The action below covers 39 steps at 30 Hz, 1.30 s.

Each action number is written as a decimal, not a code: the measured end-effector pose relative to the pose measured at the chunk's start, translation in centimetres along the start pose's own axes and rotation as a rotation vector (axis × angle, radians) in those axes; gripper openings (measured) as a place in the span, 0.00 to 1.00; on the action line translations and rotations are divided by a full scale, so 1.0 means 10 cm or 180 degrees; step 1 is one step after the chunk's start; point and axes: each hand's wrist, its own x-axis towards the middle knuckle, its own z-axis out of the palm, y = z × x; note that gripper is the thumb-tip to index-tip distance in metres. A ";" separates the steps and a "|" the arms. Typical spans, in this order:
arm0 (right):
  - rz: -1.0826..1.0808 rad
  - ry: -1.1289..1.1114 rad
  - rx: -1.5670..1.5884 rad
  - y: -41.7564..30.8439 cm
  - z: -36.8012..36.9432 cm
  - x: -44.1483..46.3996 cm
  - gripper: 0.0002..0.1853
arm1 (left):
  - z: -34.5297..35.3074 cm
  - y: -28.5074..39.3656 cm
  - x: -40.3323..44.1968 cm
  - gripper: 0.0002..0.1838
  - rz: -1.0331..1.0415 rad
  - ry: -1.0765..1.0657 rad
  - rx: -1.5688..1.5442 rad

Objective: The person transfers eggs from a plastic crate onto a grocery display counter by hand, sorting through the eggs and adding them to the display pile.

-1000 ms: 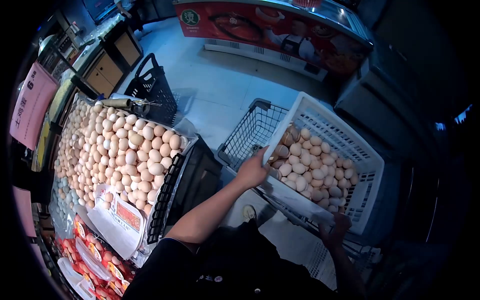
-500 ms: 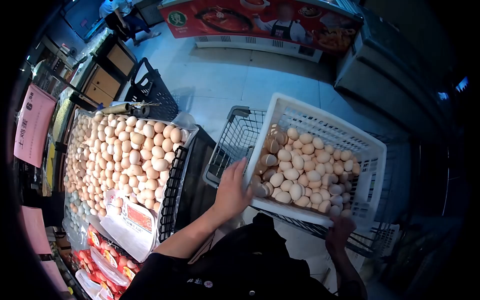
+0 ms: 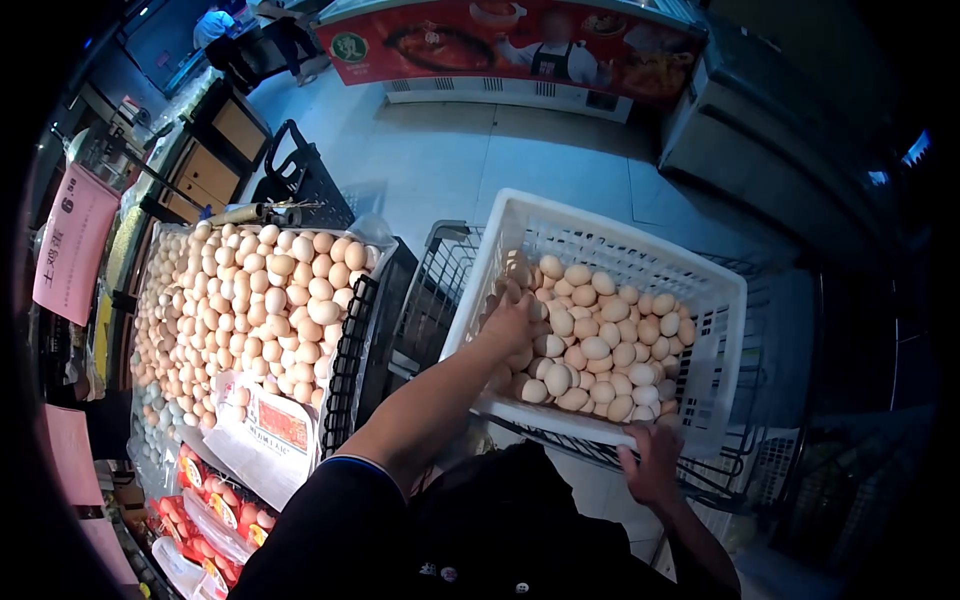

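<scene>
A white plastic crate (image 3: 725, 345) holds many pale brown eggs (image 3: 610, 345) and sits on a wire shopping cart (image 3: 440, 265). My left hand (image 3: 510, 325) reaches over the left wall into the crate, its fingers curled down round eggs at the left side; the fingertips are partly hidden. On the crate's near rim, toward the right corner, my right hand (image 3: 655, 460) grips with its fingers over the edge and its thumb outside. To the left, a large heap of loose eggs (image 3: 270, 290) fills a display stand.
A black ridged divider (image 3: 350, 350) edges the display beside the cart. Printed paper (image 3: 265, 430) and red-netted egg packs (image 3: 215, 515) lie at its front. A dark basket (image 3: 310, 185) stands behind it. Two people are far off at upper left; a red-fronted counter (image 3: 450, 45) stands ahead.
My left hand has moved from the crate's left rim into the eggs. The crate appears shifted slightly left in view. My right hand stays at the near rim.
</scene>
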 end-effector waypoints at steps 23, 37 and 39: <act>0.0652 -0.0980 -0.0568 0.59 0.73 1.61 0.39 | 0.43 0.02 0.12 0.27 0.0201 0.1249 0.0231; 0.1077 -0.0759 0.0004 0.46 0.72 1.58 0.37 | -0.56 0.43 -0.20 0.25 -0.0351 -0.0182 -0.5571; 0.1328 -0.1171 0.0184 0.32 0.54 1.66 0.36 | -0.56 0.23 -0.36 0.31 0.0504 -0.1139 -0.6947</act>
